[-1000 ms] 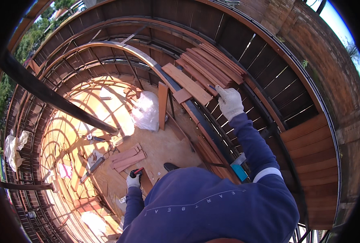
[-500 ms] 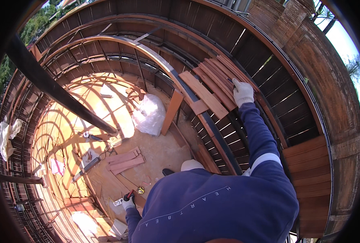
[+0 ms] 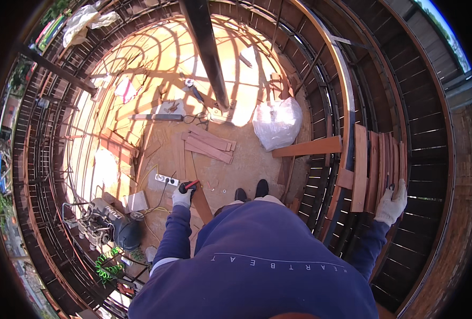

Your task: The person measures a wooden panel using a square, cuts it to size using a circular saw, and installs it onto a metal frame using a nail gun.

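Note:
My left hand (image 3: 182,197), in a pale work glove, is closed around a red and black hand tool (image 3: 191,185); its exact kind is unclear. It hangs over the floor by a white power strip (image 3: 167,181). On the right, my gloved right hand (image 3: 391,204) rests at the near ends of a row of reddish wooden boards (image 3: 382,167). A thin dark pen-like thing (image 3: 391,186) sticks out between its fingers. A wider, lighter plank (image 3: 360,169) lies left of the row, and a small wood block (image 3: 345,179) sits on the curved rail beside it.
A curved metal and wood frame (image 3: 347,101) runs along my right. On the floor are loose boards (image 3: 209,144), a plastic-wrapped bundle (image 3: 276,123) and a black post (image 3: 204,53). A compressor (image 3: 108,226) and a coiled green hose (image 3: 107,266) stand at the left.
My view has swung to the right, and the post and floor pieces shift rightward in the picture. My right hand stays at the boards; the left still grips its tool.

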A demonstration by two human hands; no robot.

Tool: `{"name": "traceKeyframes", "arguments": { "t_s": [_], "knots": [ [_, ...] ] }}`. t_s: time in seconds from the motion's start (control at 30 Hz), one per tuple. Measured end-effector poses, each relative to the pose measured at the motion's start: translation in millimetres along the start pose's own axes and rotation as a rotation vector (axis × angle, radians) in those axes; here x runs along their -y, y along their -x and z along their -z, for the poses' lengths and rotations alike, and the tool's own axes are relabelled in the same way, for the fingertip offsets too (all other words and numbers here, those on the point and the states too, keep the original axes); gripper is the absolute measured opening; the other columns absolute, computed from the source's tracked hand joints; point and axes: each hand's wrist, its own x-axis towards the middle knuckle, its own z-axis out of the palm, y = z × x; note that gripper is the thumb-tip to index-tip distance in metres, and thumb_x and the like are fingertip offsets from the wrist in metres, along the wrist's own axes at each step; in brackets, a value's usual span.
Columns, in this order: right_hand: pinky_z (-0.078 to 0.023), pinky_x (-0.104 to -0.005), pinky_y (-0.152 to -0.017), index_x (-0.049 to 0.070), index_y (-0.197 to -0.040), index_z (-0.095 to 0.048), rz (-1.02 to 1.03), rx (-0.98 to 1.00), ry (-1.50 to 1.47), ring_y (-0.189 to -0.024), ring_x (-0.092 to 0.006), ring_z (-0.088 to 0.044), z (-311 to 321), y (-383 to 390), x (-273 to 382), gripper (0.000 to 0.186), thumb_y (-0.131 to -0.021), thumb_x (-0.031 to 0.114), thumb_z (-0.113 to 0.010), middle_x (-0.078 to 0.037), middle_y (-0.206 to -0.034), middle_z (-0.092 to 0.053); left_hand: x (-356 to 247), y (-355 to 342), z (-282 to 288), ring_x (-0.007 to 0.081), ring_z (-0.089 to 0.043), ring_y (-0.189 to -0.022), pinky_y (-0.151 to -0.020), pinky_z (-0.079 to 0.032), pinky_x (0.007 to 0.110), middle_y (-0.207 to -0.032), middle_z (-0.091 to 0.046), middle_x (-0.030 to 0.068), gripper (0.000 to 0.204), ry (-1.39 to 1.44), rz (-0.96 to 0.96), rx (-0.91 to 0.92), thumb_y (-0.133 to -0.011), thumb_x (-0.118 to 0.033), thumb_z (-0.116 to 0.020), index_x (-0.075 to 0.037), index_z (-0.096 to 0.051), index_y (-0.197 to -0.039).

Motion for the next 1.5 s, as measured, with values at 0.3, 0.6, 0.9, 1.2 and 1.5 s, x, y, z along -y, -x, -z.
{"name": "traceKeyframes", "arguments": {
  "t_s": [0.3, 0.6, 0.9, 1.2, 1.5],
  "knots": [
    [-0.048, -0.0347, -0.100, 0.006, -0.137, -0.057, 0.129, 0.998, -0.856, -0.115, -0.0254, -0.063, -114, 27, 268, 0.054, -0.083, -0.004, -0.061, -0.014, -0.121, -0.067, -107, 12, 29, 0.0190, -0.066, -0.098, -0.086, -0.057, 0.036, -0.108, -0.066, 0.0056, 0.025, 0.762, -0.140, -0.450, -0.095, -0.011, -0.067, -0.008, -0.061, -0.119],
    [-0.050, -0.0313, -0.093, 0.003, -0.147, -0.041, -0.092, 1.863, -0.946, -0.107, -0.0184, -0.063, -241, 120, 367, 0.060, -0.093, 0.018, -0.063, -0.014, -0.126, -0.063, -29, 76, 62, 0.0274, -0.064, -0.113, -0.095, -0.056, 0.045, -0.120, -0.064, 0.0111, 0.026, 1.242, 0.005, -0.504, -0.098, -0.023, -0.064, -0.010, -0.058, -0.119],
    [-0.050, -0.0449, -0.102, -0.003, -0.143, -0.043, -0.410, 2.163, -1.285, -0.118, -0.0321, -0.060, -294, 148, 508, 0.063, -0.081, 0.001, -0.051, -0.019, -0.131, -0.057, -8, 68, 101, 0.0265, -0.062, -0.118, -0.103, -0.053, 0.046, -0.124, -0.063, 0.0106, 0.026, 1.466, -0.089, -0.522, -0.099, -0.021, -0.061, -0.007, -0.057, -0.121],
    [-0.056, -0.0315, -0.091, -0.006, -0.128, -0.056, -0.119, 2.036, -1.010, -0.098, -0.0212, -0.069, -318, 156, 613, 0.037, -0.093, 0.008, -0.053, -0.013, -0.113, -0.068, 30, 16, 149, 0.0306, -0.057, -0.124, -0.106, -0.048, 0.045, -0.134, -0.057, 0.0157, 0.053, 0.647, 0.133, -0.663, -0.092, -0.023, -0.071, -0.003, -0.049, -0.137],
    [-0.049, -0.0253, -0.083, -0.005, -0.124, -0.061, 0.023, 2.183, -0.777, -0.089, -0.0117, -0.062, -358, 168, 713, 0.039, -0.091, 0.016, -0.060, -0.006, -0.102, -0.067, -84, -123, 151, 0.0376, -0.048, -0.128, -0.109, -0.038, 0.049, -0.138, -0.050, 0.0212, 0.105, -0.675, -0.008, -0.196, -0.069, -0.040, -0.085, -0.008, -0.031, -0.153]
  ]
}}
